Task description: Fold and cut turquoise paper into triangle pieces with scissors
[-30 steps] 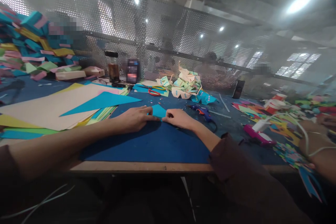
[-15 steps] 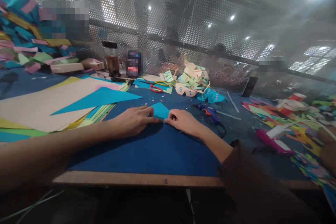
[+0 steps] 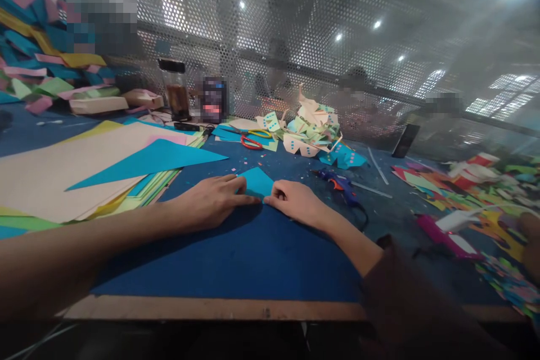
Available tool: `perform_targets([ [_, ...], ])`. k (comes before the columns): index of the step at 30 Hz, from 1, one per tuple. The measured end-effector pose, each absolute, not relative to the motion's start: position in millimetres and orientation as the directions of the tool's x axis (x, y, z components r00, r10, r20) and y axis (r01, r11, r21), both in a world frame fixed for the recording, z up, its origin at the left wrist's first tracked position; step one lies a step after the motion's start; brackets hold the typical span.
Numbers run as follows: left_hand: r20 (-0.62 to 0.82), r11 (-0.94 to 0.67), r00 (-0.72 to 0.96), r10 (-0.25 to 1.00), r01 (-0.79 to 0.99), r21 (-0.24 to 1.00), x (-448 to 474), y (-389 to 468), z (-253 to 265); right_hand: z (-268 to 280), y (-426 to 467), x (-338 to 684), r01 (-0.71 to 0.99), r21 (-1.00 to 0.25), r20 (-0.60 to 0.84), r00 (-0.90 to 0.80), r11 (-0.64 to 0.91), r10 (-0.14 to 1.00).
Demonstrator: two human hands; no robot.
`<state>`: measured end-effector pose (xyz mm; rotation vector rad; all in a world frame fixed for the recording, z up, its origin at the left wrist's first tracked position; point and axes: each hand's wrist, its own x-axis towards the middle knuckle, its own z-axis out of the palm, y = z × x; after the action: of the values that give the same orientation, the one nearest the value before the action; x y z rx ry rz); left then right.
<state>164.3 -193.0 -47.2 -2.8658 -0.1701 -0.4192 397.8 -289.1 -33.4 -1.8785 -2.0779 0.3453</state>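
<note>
A person's left hand (image 3: 215,198) and right hand (image 3: 297,199) are pinching the near edge of a small blue paper (image 3: 258,181), thumbs and fingers closed on it, as the fingertips are nearly meeting over a dark blue tabletop (image 3: 228,264). The paper's point is facing the far side. At left, a larger blue triangle (image 3: 156,162) is lying across beige sheets (image 3: 97,152); beyond the hands, dotted paper cut-outs (image 3: 314,126) are sitting in a heap. A blue glue gun (image 3: 340,181) is resting to the right, and a lidded bottle (image 3: 176,95) is standing at far left.
</note>
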Motion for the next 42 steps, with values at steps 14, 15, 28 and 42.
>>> perform_targets([
  [14,0.348,-0.982,0.932,0.102,0.15,-0.112,163.7,-196.8,-49.0,-30.1,-294.9,396.2,0.91,-0.402,0.061,-0.083,0.101,0.995],
  [15,0.349,-0.984,0.931,0.107,0.15,-0.099,163.7,-197.1,-49.2,-30.1,-295.0,395.8,0.909,-0.405,0.058,-0.079,0.096,0.995],
  [28,0.311,-0.988,0.939,0.148,0.154,0.008,162.2,-198.4,-45.8,-31.4,-298.3,394.2,0.9,-0.426,0.077,-0.069,0.095,0.995],
  [42,0.319,-0.988,0.935,0.154,0.151,0.034,165.8,-197.7,-49.2,-40.2,-301.9,396.3,0.916,-0.39,0.082,-0.063,0.09,0.995],
])
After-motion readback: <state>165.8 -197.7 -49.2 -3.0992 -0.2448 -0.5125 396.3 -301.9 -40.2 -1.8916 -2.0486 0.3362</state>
